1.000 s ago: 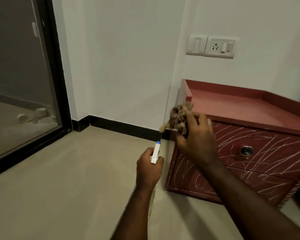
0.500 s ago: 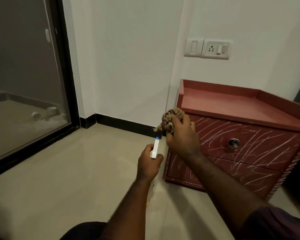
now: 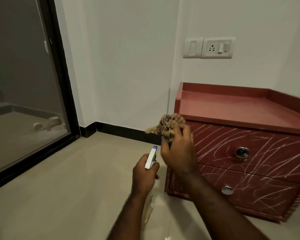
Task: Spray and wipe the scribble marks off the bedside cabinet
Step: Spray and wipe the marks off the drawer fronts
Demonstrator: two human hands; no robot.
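Head view: one spray bottle [image 3: 150,157] gripped by left hand [image 3: 143,174]; one cloth [image 3: 170,126] clutched by right hand [image 3: 178,153] at one cabinet [image 3: 249,108]; two drawers [image 3: 275,148], two knobs [image 3: 242,152].

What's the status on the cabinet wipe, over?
Left grip holds spray bottle, nozzle forward. Right grip holds bunched cloth at upper left corner of cabinet front. Scribble marks cover both drawer fronts. Nothing in the way.
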